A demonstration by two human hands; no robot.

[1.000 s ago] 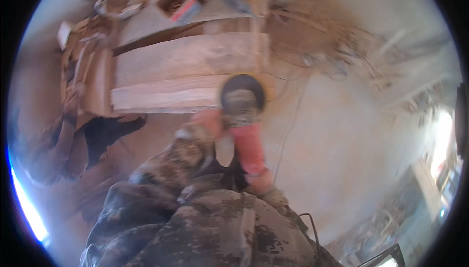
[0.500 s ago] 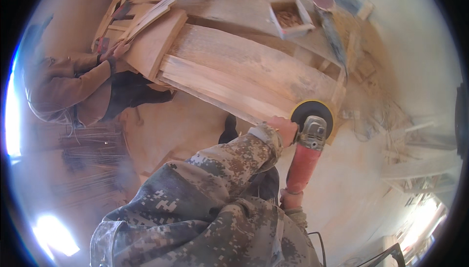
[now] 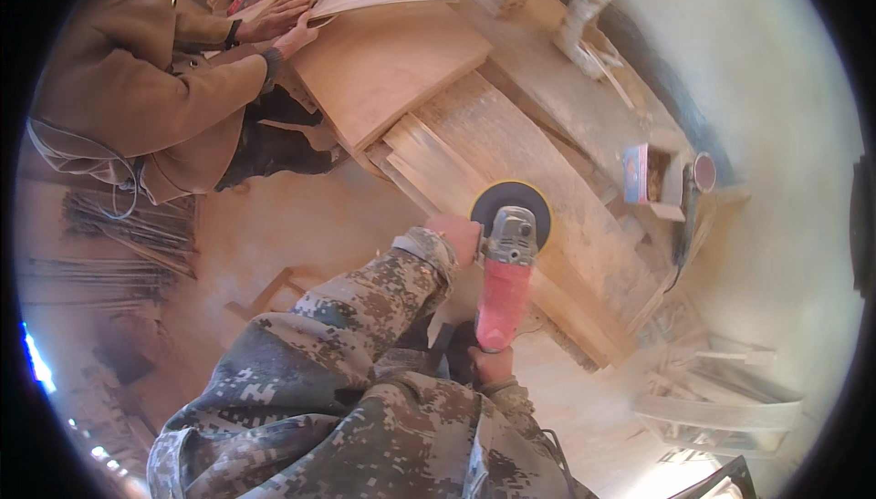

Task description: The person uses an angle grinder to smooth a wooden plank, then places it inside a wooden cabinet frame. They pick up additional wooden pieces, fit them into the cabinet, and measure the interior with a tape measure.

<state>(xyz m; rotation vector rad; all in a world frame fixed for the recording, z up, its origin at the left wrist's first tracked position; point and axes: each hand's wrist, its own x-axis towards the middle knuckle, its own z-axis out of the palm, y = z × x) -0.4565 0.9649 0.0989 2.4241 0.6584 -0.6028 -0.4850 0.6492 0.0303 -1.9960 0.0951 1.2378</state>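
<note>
The left hand grips the sander at its left side, the right hand its rear; boards lie beneath it, a box to its right

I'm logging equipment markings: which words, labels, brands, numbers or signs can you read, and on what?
No text is readable.
Angle grinder: no legible marking on its red body or grey head.
Small open box: red and blue side; any print is too small to read.
</note>
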